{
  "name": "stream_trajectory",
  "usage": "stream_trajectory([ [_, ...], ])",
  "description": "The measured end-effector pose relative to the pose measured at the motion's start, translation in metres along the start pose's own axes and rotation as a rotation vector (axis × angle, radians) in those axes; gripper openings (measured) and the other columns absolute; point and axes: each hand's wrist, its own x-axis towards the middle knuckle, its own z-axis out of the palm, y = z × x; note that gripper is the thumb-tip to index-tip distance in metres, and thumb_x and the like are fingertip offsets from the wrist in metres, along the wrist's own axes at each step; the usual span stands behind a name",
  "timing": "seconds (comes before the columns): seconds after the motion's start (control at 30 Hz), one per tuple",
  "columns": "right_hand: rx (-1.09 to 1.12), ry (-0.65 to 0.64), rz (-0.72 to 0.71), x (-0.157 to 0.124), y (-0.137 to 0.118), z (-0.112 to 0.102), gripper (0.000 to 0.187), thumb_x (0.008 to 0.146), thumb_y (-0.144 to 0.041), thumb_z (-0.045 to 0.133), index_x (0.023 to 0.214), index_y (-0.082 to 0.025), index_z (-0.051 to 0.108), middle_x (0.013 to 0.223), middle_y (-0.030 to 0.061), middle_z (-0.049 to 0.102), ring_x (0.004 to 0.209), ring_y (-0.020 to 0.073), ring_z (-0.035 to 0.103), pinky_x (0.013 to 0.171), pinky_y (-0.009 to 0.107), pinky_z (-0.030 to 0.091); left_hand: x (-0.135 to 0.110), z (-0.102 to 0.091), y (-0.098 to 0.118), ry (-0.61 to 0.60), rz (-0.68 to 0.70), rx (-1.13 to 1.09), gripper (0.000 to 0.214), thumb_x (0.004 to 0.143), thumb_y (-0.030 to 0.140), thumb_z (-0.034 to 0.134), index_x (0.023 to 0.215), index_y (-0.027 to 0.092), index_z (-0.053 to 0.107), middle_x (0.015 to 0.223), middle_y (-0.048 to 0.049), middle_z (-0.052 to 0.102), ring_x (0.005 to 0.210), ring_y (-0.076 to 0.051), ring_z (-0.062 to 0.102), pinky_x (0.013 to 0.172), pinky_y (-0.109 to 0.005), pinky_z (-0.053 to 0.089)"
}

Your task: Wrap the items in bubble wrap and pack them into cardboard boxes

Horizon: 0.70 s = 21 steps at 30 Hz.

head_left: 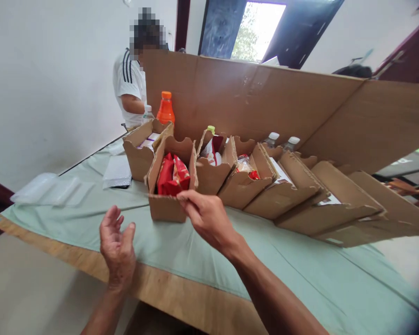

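Observation:
A cardboard box (pixel 167 209) with an open top holds red snack packets (pixel 173 174) and stands forward of the others in the row. My right hand (pixel 209 218) pinches the front rim of this box at its right corner. My left hand (pixel 118 246) hangs over the table's front part, left of the box and apart from it, with its fingers spread and nothing in it. Right beside the box, another cardboard box (pixel 212 179) holds a white and dark red packet (pixel 212 151).
More cardboard boxes (pixel 293 200) lean to the right. Behind stand an orange bottle (pixel 165 109) and a tall cardboard panel (pixel 265 102). Clear plastic packs (pixel 117 172) and bubble wrap (pixel 52 188) lie left on the green cloth (pixel 212 260). A person (pixel 129 88) stands at the far left.

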Motion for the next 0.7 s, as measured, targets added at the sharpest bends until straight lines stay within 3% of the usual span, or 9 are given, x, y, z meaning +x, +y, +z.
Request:
stream_trajectory([
  [0.1, 0.129, 0.024, -0.007, -0.066, 0.005, -0.039, 0.021, 0.099, -0.021, 0.057, 0.105, -0.024, 0.076, 0.085, -0.0008, 0.081, 0.072, 0.0138, 0.075, 0.069, 0.022, 0.054, -0.001, -0.013, 0.008, -0.087, -0.011, -0.088, 0.074, 0.083, 0.030, 0.079, 0.152, 0.030, 0.050, 0.159, -0.0131, 0.051, 0.148, -0.032, 0.049, 0.124, -0.053, 0.037],
  [0.2, 0.197, 0.157, 0.142, -0.117, 0.032, -0.083, 0.017, 0.100, -0.028, 0.060, 0.106, -0.026, 0.076, 0.081, -0.0013, 0.079, 0.068, 0.0134, 0.075, 0.067, 0.022, 0.058, -0.016, -0.022, 0.022, -0.294, -0.049, -0.113, 0.082, 0.081, 0.029, 0.078, 0.157, 0.034, 0.045, 0.163, -0.0107, 0.048, 0.153, -0.033, 0.043, 0.125, -0.054, 0.035],
  [0.3, 0.257, 0.363, 0.305, -0.163, 0.065, -0.108, 0.039, 0.098, -0.038, 0.066, 0.137, -0.034, 0.064, 0.115, 0.0042, 0.080, 0.093, 0.0198, 0.079, 0.076, 0.029, 0.064, -0.032, -0.026, 0.034, -0.457, -0.082, -0.139, 0.085, 0.081, 0.029, 0.078, 0.158, 0.039, 0.043, 0.165, -0.0067, 0.047, 0.156, -0.033, 0.038, 0.127, -0.052, 0.034],
  [0.37, 0.282, 0.314, 0.340, -0.191, 0.076, -0.105, 0.063, 0.095, -0.046, 0.070, 0.153, -0.035, 0.051, 0.140, 0.0095, 0.071, 0.118, 0.0268, 0.074, 0.087, 0.037, 0.065, -0.039, -0.026, 0.039, -0.503, -0.105, -0.140, 0.087, 0.079, 0.030, 0.080, 0.157, 0.040, 0.044, 0.165, -0.0049, 0.046, 0.158, -0.033, 0.036, 0.127, -0.051, 0.035],
  [0.47, 0.221, 0.051, 0.332, -0.215, 0.074, -0.075, 0.075, 0.086, -0.057, 0.076, 0.151, -0.026, 0.055, 0.145, 0.0159, 0.066, 0.130, 0.0358, 0.066, 0.096, 0.047, 0.062, -0.046, -0.023, 0.041, -0.607, -0.208, -0.070, 0.080, 0.078, 0.037, 0.083, 0.152, 0.033, 0.052, 0.158, -0.0087, 0.055, 0.153, -0.036, 0.044, 0.125, -0.050, 0.039],
  [0.53, 0.147, 0.025, 0.368, -0.215, 0.067, -0.048, 0.069, 0.086, -0.058, 0.073, 0.143, -0.020, 0.061, 0.134, 0.0177, 0.072, 0.114, 0.0354, 0.072, 0.088, 0.047, 0.063, -0.053, -0.017, 0.042, -0.666, -0.276, 0.005, 0.072, 0.079, 0.042, 0.083, 0.145, 0.026, 0.059, 0.148, -0.0121, 0.063, 0.145, -0.036, 0.053, 0.123, -0.050, 0.041],
  [0.6, 0.088, 0.117, 0.431, -0.204, 0.065, -0.030, 0.055, 0.091, -0.056, 0.065, 0.130, -0.017, 0.066, 0.115, 0.0162, 0.077, 0.087, 0.0287, 0.073, 0.072, 0.041, 0.062, -0.061, -0.007, 0.043, -0.677, -0.292, 0.055, 0.066, 0.082, 0.044, 0.080, 0.141, 0.024, 0.060, 0.143, -0.0126, 0.066, 0.140, -0.035, 0.058, 0.121, -0.048, 0.043],
  [0.7, 0.056, 0.245, 0.492, -0.186, 0.077, -0.031, 0.041, 0.092, -0.057, 0.061, 0.101, -0.018, 0.069, 0.089, 0.0109, 0.076, 0.065, 0.0211, 0.064, 0.057, 0.033, 0.052, -0.066, 0.021, 0.045, -0.699, -0.241, 0.059, 0.059, 0.088, 0.043, 0.075, 0.142, 0.024, 0.058, 0.143, -0.0110, 0.065, 0.136, -0.030, 0.060, 0.116, -0.042, 0.047],
])
